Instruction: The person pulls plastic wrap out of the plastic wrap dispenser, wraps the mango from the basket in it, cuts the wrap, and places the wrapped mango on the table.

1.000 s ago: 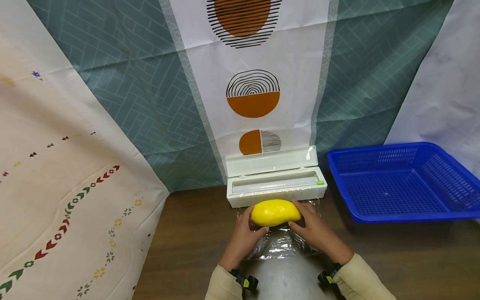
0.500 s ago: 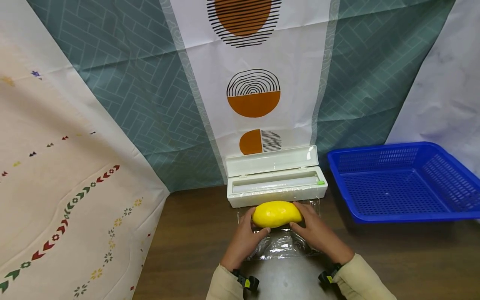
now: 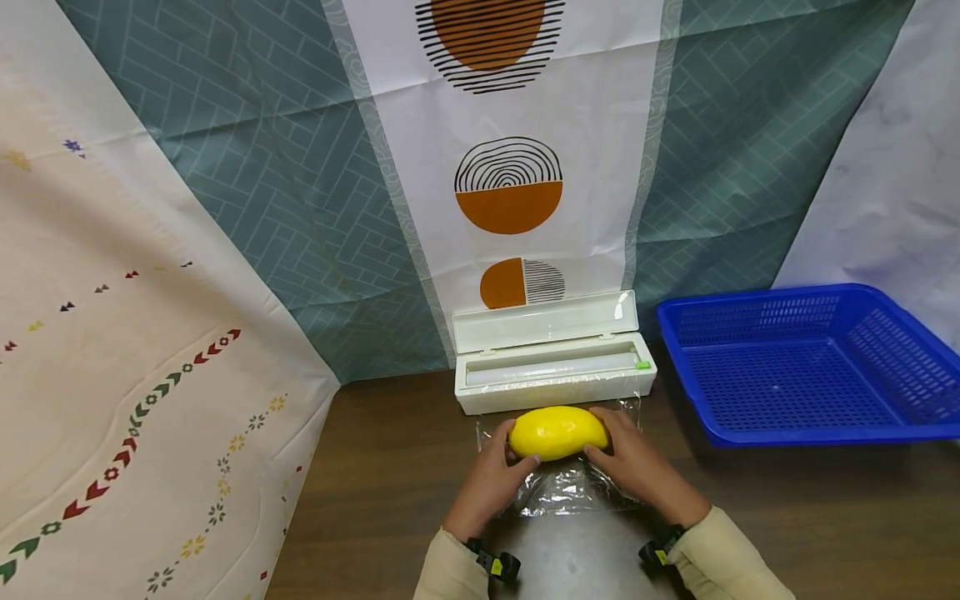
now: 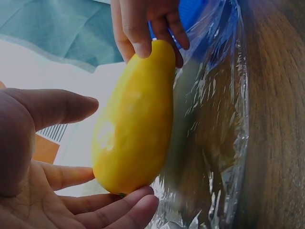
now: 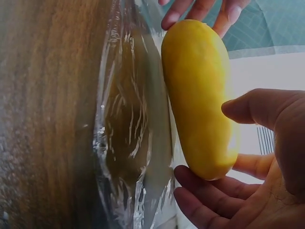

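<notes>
A smooth yellow mango (image 3: 559, 432) lies crosswise between both hands, over a sheet of clear cling film (image 3: 566, 492). At its left end my left hand (image 3: 491, 483) holds it; in the left wrist view the fingers (image 4: 119, 210) cup the rounded tip while the thumb stands slightly off the skin. My right hand (image 3: 637, 462) holds the other end, and in the right wrist view its fingertips (image 5: 190, 181) lie under that tip with the thumb against the side. Just behind stands a white cling film box (image 3: 555, 392), lid up, the roll visible inside.
A blue perforated basket (image 3: 810, 375) stands at the right back. Under the forearms lies a grey metallic surface (image 3: 577, 554) on the brown wooden table (image 3: 375, 500). Patterned cloth (image 3: 300, 208) hangs behind, and pale printed cloth (image 3: 150, 375) covers the left side.
The mango, still held by both hands, has shifted slightly toward the person and a little to the right. The film box and basket stay in place.
</notes>
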A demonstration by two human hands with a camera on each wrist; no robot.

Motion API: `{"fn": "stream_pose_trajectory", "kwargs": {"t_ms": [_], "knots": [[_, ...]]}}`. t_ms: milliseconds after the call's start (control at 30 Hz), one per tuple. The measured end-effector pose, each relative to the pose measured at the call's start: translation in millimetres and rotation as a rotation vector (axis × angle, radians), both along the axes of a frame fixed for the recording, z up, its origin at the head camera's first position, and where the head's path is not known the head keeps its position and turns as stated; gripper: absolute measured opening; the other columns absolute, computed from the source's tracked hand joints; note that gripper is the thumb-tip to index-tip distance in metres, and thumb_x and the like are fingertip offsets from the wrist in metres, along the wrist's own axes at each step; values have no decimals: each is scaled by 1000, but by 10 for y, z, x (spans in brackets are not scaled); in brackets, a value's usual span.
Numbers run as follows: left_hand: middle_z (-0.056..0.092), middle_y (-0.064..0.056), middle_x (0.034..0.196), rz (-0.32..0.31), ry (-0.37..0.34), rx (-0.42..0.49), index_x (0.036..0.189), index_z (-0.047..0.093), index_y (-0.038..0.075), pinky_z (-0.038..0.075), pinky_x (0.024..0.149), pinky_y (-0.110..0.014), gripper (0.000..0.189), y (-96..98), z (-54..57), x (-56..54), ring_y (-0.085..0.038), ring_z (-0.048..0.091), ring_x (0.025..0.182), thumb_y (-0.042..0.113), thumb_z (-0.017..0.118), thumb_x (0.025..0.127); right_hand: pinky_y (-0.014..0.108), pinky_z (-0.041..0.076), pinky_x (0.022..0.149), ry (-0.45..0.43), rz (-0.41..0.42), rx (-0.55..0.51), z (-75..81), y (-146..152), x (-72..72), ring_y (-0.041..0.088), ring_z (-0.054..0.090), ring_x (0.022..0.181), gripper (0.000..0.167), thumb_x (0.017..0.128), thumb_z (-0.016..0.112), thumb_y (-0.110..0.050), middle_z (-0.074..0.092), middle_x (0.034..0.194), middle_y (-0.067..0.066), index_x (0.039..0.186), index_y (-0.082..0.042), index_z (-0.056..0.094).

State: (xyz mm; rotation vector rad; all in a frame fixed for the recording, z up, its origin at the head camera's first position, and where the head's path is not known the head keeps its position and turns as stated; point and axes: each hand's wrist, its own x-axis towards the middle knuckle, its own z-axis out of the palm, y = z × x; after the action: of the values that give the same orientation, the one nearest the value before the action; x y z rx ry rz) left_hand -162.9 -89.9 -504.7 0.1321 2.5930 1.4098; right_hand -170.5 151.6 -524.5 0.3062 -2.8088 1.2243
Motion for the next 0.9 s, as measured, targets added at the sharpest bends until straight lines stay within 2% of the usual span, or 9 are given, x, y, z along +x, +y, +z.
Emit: {"fn": "stream_pose_trajectory", "kwargs": {"t_ms": [267, 500, 700, 900], "knots": [[51, -13, 136, -4, 17, 1, 152, 43, 11, 48, 93, -42, 69, 10, -19, 12, -20, 57, 106, 35, 70, 92, 57, 45, 104, -14, 2, 11, -66, 6, -21, 37, 58, 118, 59, 92, 70, -15, 51, 136, 26, 144, 1, 46], [49, -16, 145, -3, 5, -6, 155, 39, 10, 44, 107, -55, 73, 12, -15, 25, -29, 58, 122, 37, 68, 94, 59, 45, 103, -22, 11, 20, -69, 16, -19, 39, 58, 118, 59, 92, 70, -16, 52, 136, 28, 143, 2, 46], [45, -16, 153, 6, -8, -11, 157, 37, 12, 43, 108, -57, 74, 19, 11, 29, -32, 56, 128, 38, 66, 95, 58, 44, 105, -49, 11, 28, -58, 24, -15, 40, 56, 121, 60, 93, 69, -18, 49, 139, 30, 143, 4, 45], [40, -19, 157, 11, -15, -18, 157, 36, 10, 36, 112, -63, 75, 12, 1, 27, -38, 45, 140, 38, 66, 94, 57, 45, 106, -47, 8, 61, -67, 29, -13, 40, 57, 122, 60, 93, 70, -20, 49, 140, 29, 143, 5, 46]]}}
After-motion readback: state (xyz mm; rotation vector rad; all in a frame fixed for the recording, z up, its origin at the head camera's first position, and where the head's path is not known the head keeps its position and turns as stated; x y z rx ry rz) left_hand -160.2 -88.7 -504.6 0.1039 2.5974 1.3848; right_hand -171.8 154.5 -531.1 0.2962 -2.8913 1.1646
